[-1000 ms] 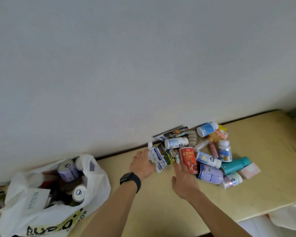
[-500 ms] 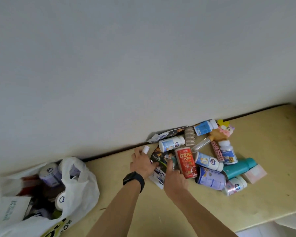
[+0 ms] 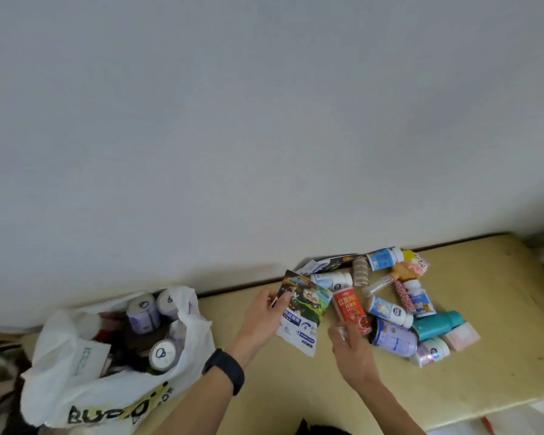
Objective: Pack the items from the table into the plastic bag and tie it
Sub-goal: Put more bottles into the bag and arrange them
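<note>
Left hand (image 3: 264, 312), black band (image 3: 225, 370) at the wrist, pinching flat printed packets (image 3: 303, 309) by their left edge, thumb on top, fingers hidden beneath; packets lifted and fanned, a dark illustrated one over a white and blue one whose lower end hangs toward the yellow table (image 3: 484, 365). Right hand (image 3: 354, 346) lower and to the right, fingers curled near the base of the red can (image 3: 350, 309) (blurred; closed on something small or merely cupped, cannot tell).

White plastic bag (image 3: 107, 390) at the table's left end, mouth gaping, already holding purple-labelled cans (image 3: 143, 313) with pale lids, a round white lid (image 3: 162, 354) among dark items, and a white sheet against the near wall; dark lettering across the front.

Right of the hands, a loose heap against the wall: red can lying tilted, white bottle (image 3: 333, 279) with blue label just behind it, another milk-style bottle (image 3: 388, 310) beside the can, lilac can (image 3: 394, 339) on its side below, teal bottle (image 3: 437, 324) touching a pink box (image 3: 462, 335), small white jar (image 3: 434, 351) at the near edge. Further back, a ribbed beige bottle (image 3: 360, 271), blue-labelled bottle (image 3: 385, 259), yellow and pink toy (image 3: 413, 265), clear tube (image 3: 377, 285), white pill bottle (image 3: 420, 298).
</note>
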Tool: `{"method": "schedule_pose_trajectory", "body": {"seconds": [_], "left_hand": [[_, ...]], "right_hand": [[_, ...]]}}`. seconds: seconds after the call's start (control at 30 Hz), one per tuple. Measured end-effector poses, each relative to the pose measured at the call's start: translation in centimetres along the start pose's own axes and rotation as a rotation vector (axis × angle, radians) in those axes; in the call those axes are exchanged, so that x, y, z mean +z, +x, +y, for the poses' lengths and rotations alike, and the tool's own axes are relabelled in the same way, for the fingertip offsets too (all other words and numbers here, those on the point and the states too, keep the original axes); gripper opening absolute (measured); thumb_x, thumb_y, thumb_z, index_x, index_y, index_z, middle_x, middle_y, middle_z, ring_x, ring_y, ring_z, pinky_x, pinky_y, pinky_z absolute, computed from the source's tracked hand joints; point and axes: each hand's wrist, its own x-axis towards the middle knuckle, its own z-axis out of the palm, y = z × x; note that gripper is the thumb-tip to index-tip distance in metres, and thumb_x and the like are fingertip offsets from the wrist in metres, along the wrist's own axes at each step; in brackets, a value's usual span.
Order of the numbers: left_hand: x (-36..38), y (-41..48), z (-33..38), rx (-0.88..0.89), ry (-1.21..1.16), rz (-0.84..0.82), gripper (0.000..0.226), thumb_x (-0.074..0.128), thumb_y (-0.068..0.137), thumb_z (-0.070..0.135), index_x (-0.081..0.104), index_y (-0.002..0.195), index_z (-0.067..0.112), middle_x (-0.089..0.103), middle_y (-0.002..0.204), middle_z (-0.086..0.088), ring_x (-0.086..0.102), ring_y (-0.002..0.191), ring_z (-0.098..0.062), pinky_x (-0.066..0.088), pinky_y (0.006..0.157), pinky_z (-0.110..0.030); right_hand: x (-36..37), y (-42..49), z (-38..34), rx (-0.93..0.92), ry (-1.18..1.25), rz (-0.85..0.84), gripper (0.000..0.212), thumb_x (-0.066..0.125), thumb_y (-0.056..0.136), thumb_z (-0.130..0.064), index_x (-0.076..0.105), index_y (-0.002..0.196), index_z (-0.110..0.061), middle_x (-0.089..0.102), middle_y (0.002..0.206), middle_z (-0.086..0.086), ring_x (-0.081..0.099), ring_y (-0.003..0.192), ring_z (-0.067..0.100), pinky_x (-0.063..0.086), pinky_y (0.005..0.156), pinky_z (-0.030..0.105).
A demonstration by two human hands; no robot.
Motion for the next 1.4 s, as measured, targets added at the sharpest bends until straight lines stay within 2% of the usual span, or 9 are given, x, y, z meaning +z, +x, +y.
{"method": "schedule_pose_trajectory", "body": {"seconds": [0.17,0.27,0.4,0.6,0.77,0.97,1.1,1.27,1.4], "left_hand": [[-6.7,-4.9,1.2,0.105,-0.126,0.112,0.030,0.056,0.097,0.043,0.053,0.098,0.013,0.071,0.089,-0.005,0.068,0.077,-0.016,0.054,0.069,-0.029],[-11.2,-7.1,1.3,0.155,-0.210,0.204,0.032,0.057,0.097,0.038,0.049,0.095,0.007,0.068,0.086,-0.014,0.069,0.077,-0.028,0.051,0.064,-0.034],[-17.1,-10.1,-0.5,0.155,-0.322,0.360,0.030,0.058,0.098,0.026,0.045,0.097,-0.001,0.066,0.079,-0.015,0.066,0.058,-0.011,0.050,0.051,-0.024],[-23.8,-12.1,-6.3,-0.040,-0.301,0.535,0.024,0.060,0.096,0.032,0.053,0.093,0.009,0.072,0.082,-0.009,0.071,0.068,-0.022,0.057,0.066,-0.043],[-26.4,-11.0,-11.2,-0.277,-0.119,0.443,0.017,0.054,0.098,0.030,0.050,0.097,0.013,0.060,0.088,-0.006,0.061,0.077,-0.019,0.054,0.051,-0.031],[-25.8,-7.3,-12.8,-0.372,-0.520,0.386,0.012,0.049,0.101,0.017,0.047,0.098,0.005,0.061,0.095,-0.016,0.064,0.079,-0.026,0.056,0.053,-0.036],[-25.2,-6.1,-14.4,-0.291,-0.092,0.284,0.031,0.047,0.098,0.036,0.047,0.106,0.006,0.062,0.101,-0.014,0.061,0.089,-0.026,0.054,0.079,-0.041],[-25.6,-8.0,-15.3,-0.212,0.802,0.081,0.070,0.020,0.094,0.069,0.054,0.125,0.016,0.065,0.120,-0.010,0.058,0.113,-0.030,0.038,0.097,-0.043],[-27.0,-9.5,-14.9,-0.168,1.037,-0.134,0.073,0.027,0.084,0.081,0.069,0.102,0.023,0.068,0.104,-0.001,0.059,0.104,-0.023,0.029,0.101,-0.047]], "right_hand": [[3.2,-1.9,-1.6,0.067,-0.035,-0.061,0.020,0.050,0.091,-0.045,0.055,0.083,-0.027,0.064,0.092,0.005,0.061,0.066,0.022,0.052,0.065,0.038],[5.4,-3.3,-4.4,0.022,0.000,-0.077,0.023,0.055,0.089,-0.046,0.058,0.081,-0.025,0.054,0.088,0.000,0.057,0.068,0.023,0.051,0.064,0.037],[8.4,-5.3,-9.9,-0.091,0.023,-0.107,0.030,0.052,0.091,-0.050,0.054,0.080,-0.023,0.063,0.071,0.002,0.054,0.058,0.018,0.047,0.064,0.035],[13.2,-7.4,-17.7,-0.238,0.107,-0.275,0.027,0.050,0.098,-0.041,0.056,0.090,-0.016,0.054,0.066,0.000,0.044,0.047,0.014,0.037,0.045,0.026],[17.8,-7.6,-20.4,-0.166,0.015,-0.526,0.019,0.049,0.096,-0.023,0.058,0.097,-0.006,0.061,0.079,0.009,0.046,0.052,0.021,0.034,0.047,0.028],[23.4,-6.9,-21.1,-0.037,-0.185,-0.600,0.014,0.052,0.071,-0.008,0.057,0.062,0.001,0.052,0.052,0.019,0.046,0.044,0.026,0.037,0.056,0.033],[25.9,-6.5,-21.3,0.027,-0.142,-0.529,0.009,0.045,0.091,-0.011,0.053,0.089,-0.013,0.060,0.080,0.014,0.059,0.066,0.026,0.042,0.051,0.028],[25.2,-6.8,-19.5,-0.405,-0.676,-0.405,0.040,0.044,0.094,-0.035,0.051,0.130,-0.020,0.059,0.123,0.006,0.061,0.103,0.023,0.047,0.076,0.031],[22.6,-8.5,-18.1,-0.734,-0.846,-0.070,0.041,0.044,0.092,-0.040,0.050,0.131,-0.028,0.043,0.143,-0.005,0.038,0.129,0.020,0.040,0.103,0.033]]}}
